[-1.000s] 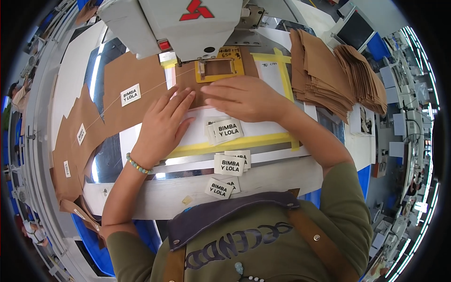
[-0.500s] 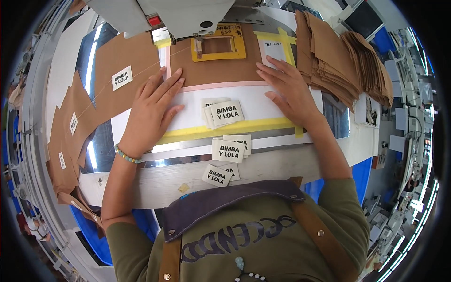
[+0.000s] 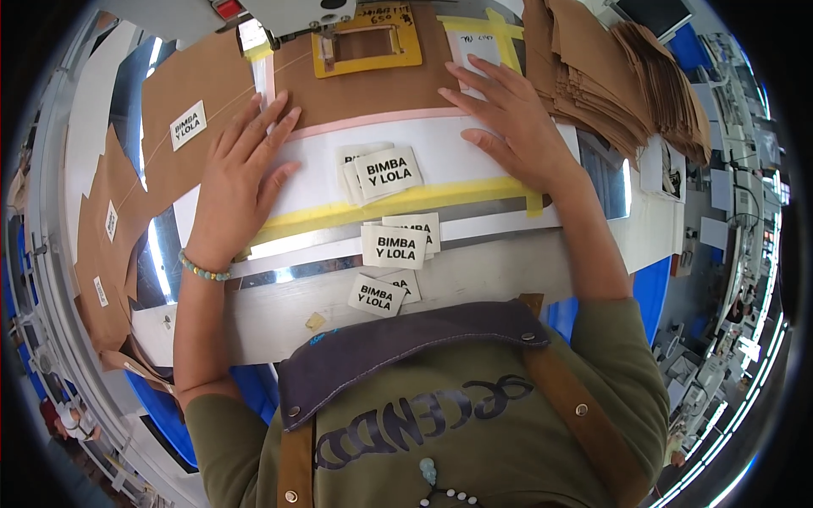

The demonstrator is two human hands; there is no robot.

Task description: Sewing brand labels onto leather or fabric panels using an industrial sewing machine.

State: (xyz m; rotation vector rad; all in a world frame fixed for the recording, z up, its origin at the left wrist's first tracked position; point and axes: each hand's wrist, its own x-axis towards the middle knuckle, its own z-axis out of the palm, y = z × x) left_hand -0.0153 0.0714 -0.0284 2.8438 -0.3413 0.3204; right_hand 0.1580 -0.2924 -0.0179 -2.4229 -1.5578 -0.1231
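My left hand (image 3: 237,178) lies with fingers stretched at the left end of a brown fabric or leather-like panel (image 3: 381,89), near its pink front edge. At the panel's right end my right hand (image 3: 512,127) spreads its fingers over the brown surface and a white paper (image 3: 471,49) bordered with yellow tape. Neither hand holds anything. A yellow frame (image 3: 368,70) sits on the panel below the grey sewing machine head (image 3: 292,19). Between my hands, a small stack of white printed labels (image 3: 389,172) rests on a white board (image 3: 318,173).
Two more small groups of labels, one (image 3: 395,245) behind the other (image 3: 375,295), lie toward me. Left, brown pieces (image 3: 169,165) bearing labels trail off the table, joined by thread. Thick stacks of brown pieces (image 3: 584,85) stand at right. Blue bins (image 3: 652,296) show below the table.
The whole view has shifted, so the table appears higher and further left. My left hand has drawn slightly back toward me; my right stays spread at the panel's right end.
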